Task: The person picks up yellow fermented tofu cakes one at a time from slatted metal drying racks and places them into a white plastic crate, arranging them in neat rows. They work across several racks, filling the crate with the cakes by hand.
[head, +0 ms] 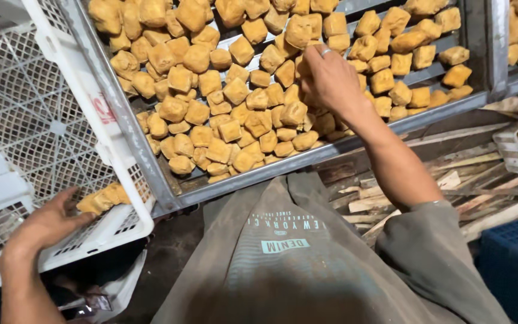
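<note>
Metal tray (445, 111) heaped with fried tofu cubes (229, 129). Right hand (329, 78) on the pile mid-tray, fingers curled among cubes; grip unclear. Left hand (46, 223) grips white crate (61, 129) left of tray. Crate holds few cubes (104, 198); most remain.

Warm light from above, dim below, edges perhaps slightly blurred.

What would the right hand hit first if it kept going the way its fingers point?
The right hand points up and left over the metal tray. It would probably meet the fried golden cubes heaped just past its fingertips first; it seems to touch some already, though depth is unclear.
</note>
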Demonstrator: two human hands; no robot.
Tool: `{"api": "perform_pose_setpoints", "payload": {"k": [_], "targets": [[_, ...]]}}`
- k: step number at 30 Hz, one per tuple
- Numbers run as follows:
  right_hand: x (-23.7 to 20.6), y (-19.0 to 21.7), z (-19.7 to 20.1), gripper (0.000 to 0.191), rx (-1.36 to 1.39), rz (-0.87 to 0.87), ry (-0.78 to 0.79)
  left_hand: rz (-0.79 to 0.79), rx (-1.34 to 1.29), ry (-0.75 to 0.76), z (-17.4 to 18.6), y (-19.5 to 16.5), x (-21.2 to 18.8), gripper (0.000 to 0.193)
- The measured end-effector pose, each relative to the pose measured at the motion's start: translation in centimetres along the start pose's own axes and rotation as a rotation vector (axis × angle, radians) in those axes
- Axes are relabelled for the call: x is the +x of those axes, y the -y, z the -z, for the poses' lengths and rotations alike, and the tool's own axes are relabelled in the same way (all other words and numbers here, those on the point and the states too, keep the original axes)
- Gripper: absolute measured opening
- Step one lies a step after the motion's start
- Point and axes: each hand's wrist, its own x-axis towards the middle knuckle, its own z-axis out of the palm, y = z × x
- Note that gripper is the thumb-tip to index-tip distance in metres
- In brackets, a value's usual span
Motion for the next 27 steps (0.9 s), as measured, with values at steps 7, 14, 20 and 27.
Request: {"api": "perform_pose_setpoints", "payload": {"k": [7,14,20,27], "targets": [[1.7,-2.6,2.9,0.034,0.021,0.024,0.081,-0.059,-0.364,-0.650,-1.1,-1.5,-6.6,0.077],[4.7,-4.6,-0.4,0.041,0.202,0.274,-0.080,-0.356,-0.596,-1.046,-6.2,-3.0,-7.0,0.041],[5.1,-5.0,-1.9,0.052,0.092,0.196,0.061,-0.362,-0.971,-1.141,-6.9,-3.9,-6.9,0.025],[3.0,2.0,-3.5,0.055,0.075,0.223,-0.138,-0.337,-0.760,-1.213,-7.4,-4.1,-7.3,0.020]]}}
